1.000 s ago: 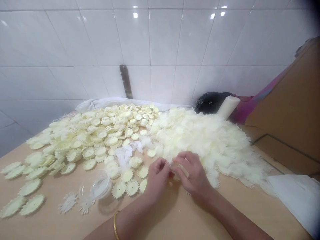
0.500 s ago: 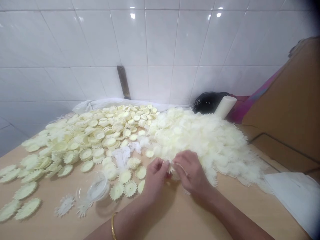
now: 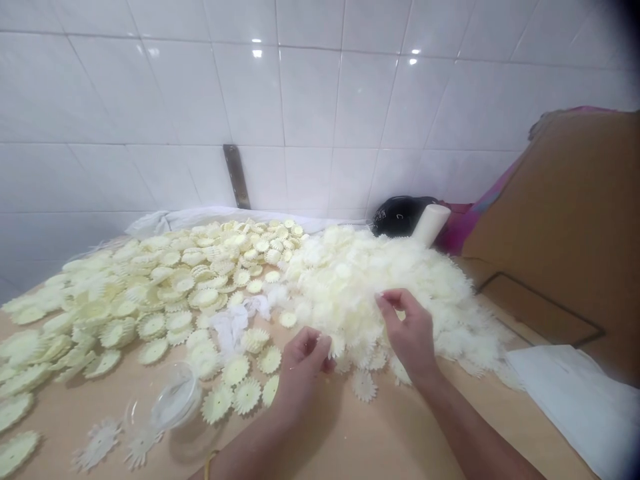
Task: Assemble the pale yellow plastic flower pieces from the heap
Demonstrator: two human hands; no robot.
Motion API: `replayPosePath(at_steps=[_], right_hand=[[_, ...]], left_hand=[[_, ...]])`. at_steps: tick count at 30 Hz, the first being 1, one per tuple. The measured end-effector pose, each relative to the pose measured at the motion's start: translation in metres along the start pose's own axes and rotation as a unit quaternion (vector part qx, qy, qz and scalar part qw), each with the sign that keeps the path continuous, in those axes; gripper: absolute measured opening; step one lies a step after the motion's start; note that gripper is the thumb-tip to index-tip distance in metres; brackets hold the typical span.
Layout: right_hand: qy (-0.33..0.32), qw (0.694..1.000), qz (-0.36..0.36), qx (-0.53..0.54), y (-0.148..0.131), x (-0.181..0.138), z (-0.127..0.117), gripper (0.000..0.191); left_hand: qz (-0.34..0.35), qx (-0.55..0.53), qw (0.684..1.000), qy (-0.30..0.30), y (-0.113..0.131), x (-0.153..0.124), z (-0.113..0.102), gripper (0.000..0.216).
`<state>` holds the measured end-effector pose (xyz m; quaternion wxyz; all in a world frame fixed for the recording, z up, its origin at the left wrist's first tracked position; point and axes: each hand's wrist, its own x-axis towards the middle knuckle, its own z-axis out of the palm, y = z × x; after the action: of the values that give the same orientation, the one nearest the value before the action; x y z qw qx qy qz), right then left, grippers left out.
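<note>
Wood-toned counter [image 3: 380, 443], two heaps

Nearest us, the left hand [image 3: 301, 365] seems to pinch a pale toothed disc [image 3: 337, 346], perhaps steadying it before the gauzy white heap [image 3: 345, 267]; its fingers hide much of it. Thumb and forefinger of the right hand [image 3: 411, 331] nearly meet over that heap, and we cannot tell whether anything is between them. Yellower discs [image 3: 200, 273] spread alongside, likely kept apart by kind. Farther back, a white roll [image 3: 431, 225] partly hides a glossy black bundle [image 3: 397, 217].

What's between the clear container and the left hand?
Head view: several pale-yellow toothed discs lie on the tabletop between the clear container and left hand.
</note>
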<state>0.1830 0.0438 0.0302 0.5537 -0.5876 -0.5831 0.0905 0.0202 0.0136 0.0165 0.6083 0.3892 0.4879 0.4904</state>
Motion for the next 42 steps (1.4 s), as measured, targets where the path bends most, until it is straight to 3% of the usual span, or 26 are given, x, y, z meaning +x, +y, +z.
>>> replayPosePath(at_steps=[3, 5, 8, 11, 15, 24, 29, 35, 39, 42], right_hand=[[0.047, 0.996, -0.054, -0.047, 0.002, 0.000, 0.000, 0.017], [0.053, 0.992, -0.105, -0.052, -0.003, -0.005, 0.001, 0.009], [-0.065, 0.988, -0.143, -0.005, -0.015, -0.015, 0.003, 0.007], [-0.215, 0.972, -0.092, 0.031, -0.023, -0.023, 0.008, 0.009], [-0.288, 0.956, -0.017, 0.054, -0.021, -0.029, 0.015, 0.011], [-0.207, 0.976, -0.060, -0.006, -0.012, -0.036, 0.025, 0.028], [-0.213, 0.976, -0.035, 0.011, -0.010, -0.034, 0.025, 0.034], [-0.223, 0.971, 0.035, 0.072, -0.013, -0.032, 0.022, 0.035], [-0.168, 0.983, -0.048, 0.064, -0.020, -0.031, 0.015, 0.019], [-0.175, 0.973, -0.148, 0.040, -0.023, -0.032, 0.012, 0.008]], left_hand=[[0.001, -0.010, 1.000, 0.001, 0.000, -0.001, 0.001, 0.018], [0.001, -0.021, 1.000, 0.004, 0.001, -0.002, 0.002, 0.018], [0.006, -0.054, 0.998, -0.017, 0.002, -0.003, 0.002, 0.017], [0.012, -0.060, 0.997, -0.049, 0.002, -0.002, 0.001, 0.016], [0.026, -0.031, 0.996, -0.081, -0.002, 0.000, -0.002, 0.011], [0.034, -0.001, 0.995, -0.091, -0.008, 0.005, -0.006, 0.012], [0.020, 0.013, 0.995, -0.098, -0.004, 0.001, -0.003, 0.013], [0.032, 0.019, 0.998, -0.046, -0.002, -0.002, -0.002, 0.008], [0.029, 0.004, 0.999, -0.013, 0.003, -0.005, 0.001, 0.011], [0.015, -0.033, 0.999, -0.007, 0.005, -0.005, 0.001, 0.012]])
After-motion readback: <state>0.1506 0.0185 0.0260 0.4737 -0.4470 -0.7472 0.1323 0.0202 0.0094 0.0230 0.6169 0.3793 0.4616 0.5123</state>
